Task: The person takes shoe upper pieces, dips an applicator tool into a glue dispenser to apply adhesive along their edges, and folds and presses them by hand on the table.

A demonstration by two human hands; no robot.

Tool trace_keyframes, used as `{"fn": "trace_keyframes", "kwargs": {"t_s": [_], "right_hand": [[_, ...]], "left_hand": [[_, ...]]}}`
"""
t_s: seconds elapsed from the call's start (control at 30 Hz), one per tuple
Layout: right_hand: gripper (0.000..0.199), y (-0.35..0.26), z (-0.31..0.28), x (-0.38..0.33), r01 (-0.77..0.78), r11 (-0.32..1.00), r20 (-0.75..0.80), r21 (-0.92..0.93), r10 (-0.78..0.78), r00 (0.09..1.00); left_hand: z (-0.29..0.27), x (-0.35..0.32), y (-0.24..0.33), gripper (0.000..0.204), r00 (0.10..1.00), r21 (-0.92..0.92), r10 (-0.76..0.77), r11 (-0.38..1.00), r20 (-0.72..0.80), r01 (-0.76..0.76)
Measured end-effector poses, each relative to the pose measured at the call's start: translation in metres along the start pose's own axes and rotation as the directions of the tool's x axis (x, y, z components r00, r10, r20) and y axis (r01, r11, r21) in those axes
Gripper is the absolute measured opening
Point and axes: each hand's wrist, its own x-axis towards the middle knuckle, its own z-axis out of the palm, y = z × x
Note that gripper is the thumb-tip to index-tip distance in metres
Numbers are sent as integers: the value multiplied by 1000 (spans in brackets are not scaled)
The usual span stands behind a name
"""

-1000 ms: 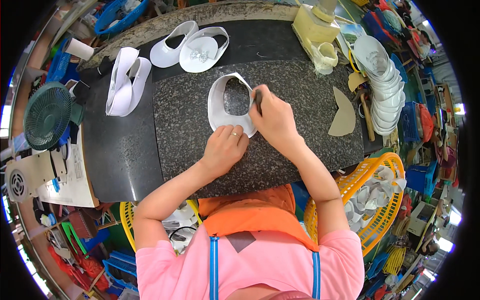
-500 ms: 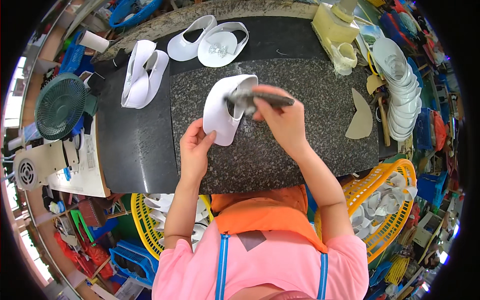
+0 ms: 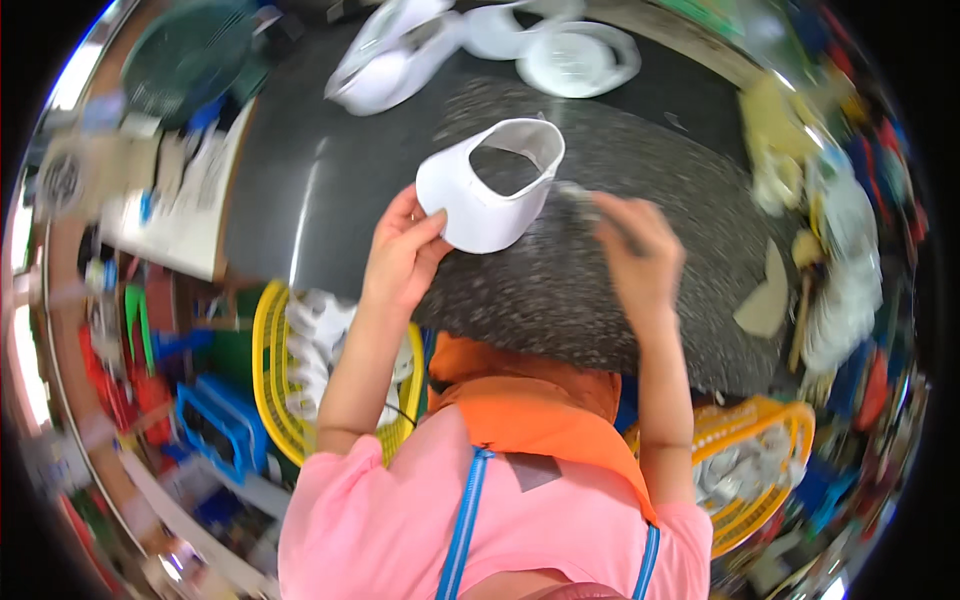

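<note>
Above the speckled worktop [image 3: 560, 290], near its front edge, left hand [image 3: 400, 255] grasps a curved white shoe upper [image 3: 480, 205]; right hand [image 3: 640, 250] (blurred) clenches a slim tool [image 3: 590, 205] beside it. Similar white pieces [image 3: 470, 45] wait at the far edge.

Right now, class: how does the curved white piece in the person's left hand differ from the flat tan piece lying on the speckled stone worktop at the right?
The curved white piece is pinched by the left hand and stands bent into an open loop; the flat tan piece lies untouched on the speckled stone worktop. The white one looks larger and shows a big cut-out; the tan one is a solid wedge. Both are thin, cut sheet shapes.
</note>
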Motion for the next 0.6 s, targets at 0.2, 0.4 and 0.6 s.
{"fn": "trace_keyframes", "kwargs": {"t_s": [0.2, 0.4, 0.6], "right_hand": [[24, 4, -17, -20, -152, 950, -229, 273, 217, 949], [25, 6, -13, -17, -74, 982, -292, 171, 122, 949], [27, 12, -17, -25, -46, 979, -298, 198, 105, 949]], "left_hand": [[-115, -123, 124, 33, 822, 396, 485, 846, -297, -356], [-243, -262, 111, 39, 275, 664, 643, 747, -715, -20], [-348, -309, 10, 34, 49, 383, 385, 922, -921, -47]]}}
